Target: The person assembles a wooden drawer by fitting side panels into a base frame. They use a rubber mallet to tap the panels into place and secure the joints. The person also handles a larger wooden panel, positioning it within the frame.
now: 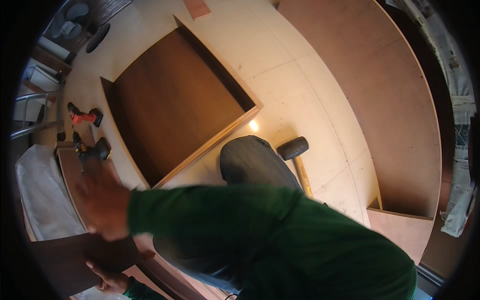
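This looks like a woodworking workshop, or a room used as one; which of the two, I cannot tell. An open wooden box (175,100) sits on the pale floor (280,65). Just left of the box lie a red drill (85,117) and a dark drill (90,148); to its right is a black-headed mallet (293,148). Well to the right of the box stretches a large wooden panel (385,90). Near the box's left side are a crumpled white sheet (47,195) and, closer to the person, a dark board (65,260).

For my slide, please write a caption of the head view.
Left hand holds a dark board, right hand blurred near its edge; wooden box and mallet beyond.
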Motion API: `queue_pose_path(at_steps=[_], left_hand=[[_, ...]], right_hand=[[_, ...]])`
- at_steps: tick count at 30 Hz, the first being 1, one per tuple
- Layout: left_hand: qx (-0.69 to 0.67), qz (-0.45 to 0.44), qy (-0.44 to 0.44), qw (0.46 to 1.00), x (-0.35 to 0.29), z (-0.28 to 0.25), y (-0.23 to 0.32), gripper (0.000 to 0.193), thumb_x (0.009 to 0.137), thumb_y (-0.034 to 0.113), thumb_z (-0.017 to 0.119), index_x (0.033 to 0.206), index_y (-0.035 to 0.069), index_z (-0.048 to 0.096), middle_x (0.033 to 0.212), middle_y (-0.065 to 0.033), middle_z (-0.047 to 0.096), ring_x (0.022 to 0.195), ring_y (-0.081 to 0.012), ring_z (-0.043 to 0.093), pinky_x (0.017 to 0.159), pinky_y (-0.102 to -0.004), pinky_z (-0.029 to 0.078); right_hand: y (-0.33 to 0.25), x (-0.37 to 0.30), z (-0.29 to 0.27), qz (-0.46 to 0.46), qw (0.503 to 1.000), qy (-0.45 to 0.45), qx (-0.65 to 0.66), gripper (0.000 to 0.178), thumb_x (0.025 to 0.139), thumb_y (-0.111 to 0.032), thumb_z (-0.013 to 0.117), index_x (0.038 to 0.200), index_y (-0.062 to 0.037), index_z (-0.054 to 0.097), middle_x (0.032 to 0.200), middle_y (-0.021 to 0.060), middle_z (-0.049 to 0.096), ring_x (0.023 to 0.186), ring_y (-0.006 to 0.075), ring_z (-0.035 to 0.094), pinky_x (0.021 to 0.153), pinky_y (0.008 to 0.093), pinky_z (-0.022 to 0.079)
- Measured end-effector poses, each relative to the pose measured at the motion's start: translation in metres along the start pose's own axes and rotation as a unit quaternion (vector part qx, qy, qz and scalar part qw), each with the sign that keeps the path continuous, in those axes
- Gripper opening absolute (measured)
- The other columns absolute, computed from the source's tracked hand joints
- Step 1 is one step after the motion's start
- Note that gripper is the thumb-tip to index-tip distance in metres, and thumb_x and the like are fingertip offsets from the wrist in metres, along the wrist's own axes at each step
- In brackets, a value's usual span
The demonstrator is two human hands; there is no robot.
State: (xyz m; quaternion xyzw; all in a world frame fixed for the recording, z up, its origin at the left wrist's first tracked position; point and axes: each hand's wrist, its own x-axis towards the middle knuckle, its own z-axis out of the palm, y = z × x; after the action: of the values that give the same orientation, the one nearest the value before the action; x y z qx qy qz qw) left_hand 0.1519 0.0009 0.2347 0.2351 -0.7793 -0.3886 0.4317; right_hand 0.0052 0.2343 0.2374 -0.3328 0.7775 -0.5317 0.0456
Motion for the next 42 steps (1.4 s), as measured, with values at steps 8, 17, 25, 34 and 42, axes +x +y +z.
queue_pose_path(at_steps=[8, 17, 25, 34, 42], left_hand=[[-0.025, 0.052, -0.047, 0.997, 0.076, -0.029, -0.051, 0.061, 0.098, 0.046, 0.065, 0.127, -0.007, 0.061, 0.123, -0.0117, 0.063, 0.106, -0.021, 0.057, 0.099, -0.0401, 0.045], [-0.15, -0.029, -0.287, 0.946, 0.035, 0.04, 0.02, 0.056, 0.067, 0.037, 0.096, 0.099, -0.003, 0.073, 0.1, -0.0066, 0.074, 0.088, -0.0153, 0.067, 0.084, -0.03, 0.054], [-0.018, 0.137, -0.24, 0.961, 0.019, 0.047, 0.012, 0.045, 0.068, 0.034, 0.094, 0.089, 0.001, 0.073, 0.084, -0.0116, 0.071, 0.075, -0.0238, 0.067, 0.07, -0.0372, 0.053], [0.114, 0.113, -0.196, 0.967, 0.017, -0.013, -0.028, 0.045, 0.065, 0.034, 0.097, 0.074, 0.0, 0.068, 0.074, -0.0115, 0.067, 0.065, -0.0206, 0.063, 0.059, -0.0361, 0.05], [0.238, 0.121, -0.229, 0.936, 0.014, -0.097, -0.061, 0.049, 0.06, 0.034, 0.099, 0.072, 0.001, 0.066, 0.069, -0.0117, 0.065, 0.06, -0.0223, 0.059, 0.057, -0.0349, 0.048]], right_hand=[[0.051, -0.144, -0.148, 0.191, 0.936, 0.29, 0.058, 0.055, 0.102, -0.031, 0.06, 0.143, 0.0032, 0.047, 0.134, 0.0191, 0.06, 0.126, 0.0272, 0.057, 0.109, 0.0401, 0.042], [-0.064, 0.043, -0.104, -0.132, 0.926, 0.232, 0.267, 0.083, 0.097, -0.042, 0.065, 0.152, 0.0079, 0.03, 0.152, 0.0319, 0.041, 0.143, 0.0381, 0.041, 0.119, 0.0467, 0.028], [-0.121, 0.053, -0.083, -0.354, 0.893, 0.249, -0.124, 0.073, 0.094, -0.036, 0.069, 0.142, 0.0119, 0.042, 0.137, 0.0316, 0.053, 0.124, 0.0435, 0.055, 0.108, 0.0492, 0.04], [-0.057, 0.048, -0.069, -0.371, 0.915, 0.157, -0.04, 0.065, 0.091, -0.031, 0.071, 0.139, 0.0061, 0.049, 0.131, 0.0218, 0.06, 0.113, 0.0389, 0.06, 0.101, 0.046, 0.045], [0.04, 0.014, 0.037, 0.011, 0.914, 0.012, 0.405, 0.069, 0.097, -0.048, 0.062, 0.142, 0.0019, 0.048, 0.127, 0.0221, 0.064, 0.126, 0.0381, 0.058, 0.113, 0.0418, 0.038]])
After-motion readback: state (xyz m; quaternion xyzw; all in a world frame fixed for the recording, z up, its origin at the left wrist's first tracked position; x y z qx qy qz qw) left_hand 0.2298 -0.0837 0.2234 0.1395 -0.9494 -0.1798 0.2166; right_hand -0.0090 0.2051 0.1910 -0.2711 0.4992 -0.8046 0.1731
